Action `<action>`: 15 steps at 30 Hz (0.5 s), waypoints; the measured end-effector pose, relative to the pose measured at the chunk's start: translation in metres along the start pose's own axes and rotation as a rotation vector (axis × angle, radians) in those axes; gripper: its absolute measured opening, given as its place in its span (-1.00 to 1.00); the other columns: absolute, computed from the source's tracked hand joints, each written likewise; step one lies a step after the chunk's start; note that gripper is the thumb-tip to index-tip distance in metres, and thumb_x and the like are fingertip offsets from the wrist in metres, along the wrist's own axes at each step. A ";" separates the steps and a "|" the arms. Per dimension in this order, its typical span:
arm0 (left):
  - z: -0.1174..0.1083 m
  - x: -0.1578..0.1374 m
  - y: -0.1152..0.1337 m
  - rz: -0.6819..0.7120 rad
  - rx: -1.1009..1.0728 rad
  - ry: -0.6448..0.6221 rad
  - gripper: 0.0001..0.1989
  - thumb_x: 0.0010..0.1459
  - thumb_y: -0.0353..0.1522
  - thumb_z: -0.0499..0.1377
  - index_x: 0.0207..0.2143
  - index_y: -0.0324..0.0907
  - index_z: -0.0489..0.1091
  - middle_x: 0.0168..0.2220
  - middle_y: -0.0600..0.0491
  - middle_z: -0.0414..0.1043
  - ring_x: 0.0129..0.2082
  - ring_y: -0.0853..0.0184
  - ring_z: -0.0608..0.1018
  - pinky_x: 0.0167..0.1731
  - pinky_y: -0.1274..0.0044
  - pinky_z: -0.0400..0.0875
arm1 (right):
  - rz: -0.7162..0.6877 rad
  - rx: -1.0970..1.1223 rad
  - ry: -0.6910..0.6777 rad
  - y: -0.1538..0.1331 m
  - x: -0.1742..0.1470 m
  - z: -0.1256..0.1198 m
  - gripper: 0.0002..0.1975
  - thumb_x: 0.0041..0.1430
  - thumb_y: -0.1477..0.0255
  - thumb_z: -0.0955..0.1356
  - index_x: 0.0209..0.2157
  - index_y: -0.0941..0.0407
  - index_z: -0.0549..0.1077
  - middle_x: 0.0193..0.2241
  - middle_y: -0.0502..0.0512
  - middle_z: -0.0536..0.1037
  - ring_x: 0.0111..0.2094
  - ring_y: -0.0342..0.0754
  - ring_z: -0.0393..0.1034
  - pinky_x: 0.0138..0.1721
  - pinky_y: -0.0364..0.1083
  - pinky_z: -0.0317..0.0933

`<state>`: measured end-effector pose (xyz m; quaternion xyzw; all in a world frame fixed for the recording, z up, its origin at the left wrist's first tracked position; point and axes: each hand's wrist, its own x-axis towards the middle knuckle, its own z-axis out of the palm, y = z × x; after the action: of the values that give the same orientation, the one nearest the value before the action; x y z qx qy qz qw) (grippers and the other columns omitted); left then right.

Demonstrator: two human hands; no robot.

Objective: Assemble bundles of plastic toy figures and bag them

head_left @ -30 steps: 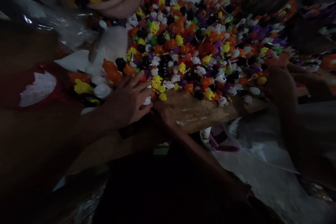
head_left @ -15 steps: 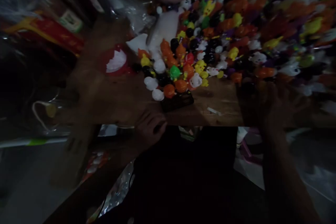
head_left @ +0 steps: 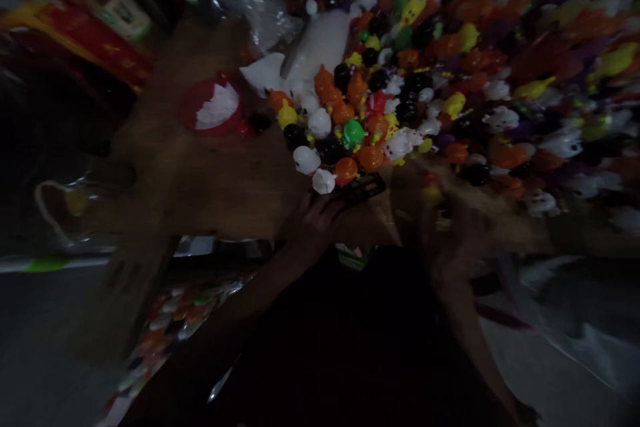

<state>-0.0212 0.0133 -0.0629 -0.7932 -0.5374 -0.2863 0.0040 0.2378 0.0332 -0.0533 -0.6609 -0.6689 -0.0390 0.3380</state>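
My left hand [head_left: 314, 221] is at the table's front edge, its fingers closed on the near left end of a black slotted rack [head_left: 367, 188]. Rows of small plastic toy figures [head_left: 345, 171] in orange, white, black, green and yellow stand over the rack and behind it. My right hand [head_left: 457, 230] is to the right of the rack, smeared by motion. At its fingertips is a small red and yellow toy figure [head_left: 431, 191], blurred and seemingly pinched between thumb and fingers.
A large heap of mixed toy figures [head_left: 500, 80] covers the right and back of the wooden table [head_left: 210, 193]. On the left sits a red dish [head_left: 187, 107] holding white scraps. Clear plastic bags [head_left: 270, 13] lie behind. More figures [head_left: 160, 327] lie in a bag below the table.
My right hand has come from the heap's front edge leftward toward the rack, with a red and yellow toy figure at its fingertips. My left hand has moved up onto the rack's left end.
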 end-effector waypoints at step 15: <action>-0.005 -0.002 -0.001 0.046 -0.069 -0.012 -0.75 0.37 -0.39 0.20 0.06 -0.23 0.49 0.02 -0.08 0.63 0.01 0.15 0.64 0.07 0.34 0.50 | -0.386 0.015 -0.413 0.021 0.052 0.006 -0.63 0.32 0.37 0.35 0.13 0.03 0.52 -0.02 0.22 0.51 -0.21 0.01 0.42 -0.30 -0.05 0.29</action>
<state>-0.0247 0.0105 -0.0603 -0.8066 -0.5090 -0.2998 -0.0202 0.2603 0.0835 -0.0400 -0.5126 -0.8374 0.0379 0.1859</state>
